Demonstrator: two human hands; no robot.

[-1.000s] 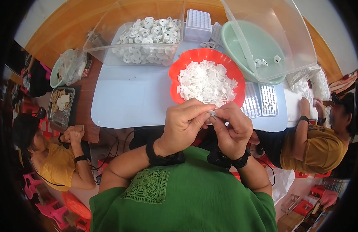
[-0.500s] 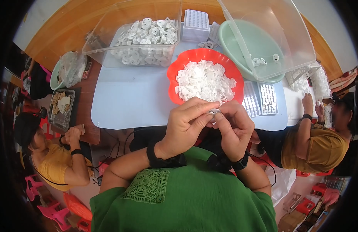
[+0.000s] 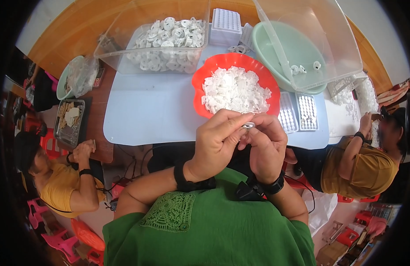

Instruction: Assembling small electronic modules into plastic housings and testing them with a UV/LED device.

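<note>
Between my two hands, just in front of a red bowl, is a small round white part (image 3: 248, 126) with a dark spot at its middle. The thumb and fingertips of my left hand (image 3: 219, 141) pinch it from the left. My right hand (image 3: 268, 144) closes on it from the other side, fingers curled. The fingers cover much of the part. Right behind them the scalloped red bowl (image 3: 198, 95) holds a heap of small flat white plastic pieces (image 3: 236, 88). Similar round white parts (image 3: 174, 35) fill a clear plastic bin (image 3: 112, 55) at the far left.
A pale green basin (image 3: 271, 48) holding a few round parts stands far right, with a clear bin (image 3: 342, 53) tilted over it. Trays of small white pieces (image 3: 307, 113) lie right of the bowl. Co-workers sit on the left (image 3: 67, 190) and right (image 3: 360, 173).
My hands stay pinched on the round part, with the fingers shifted slightly around it and my right hand moved a little. The right co-worker's hands have come together.
</note>
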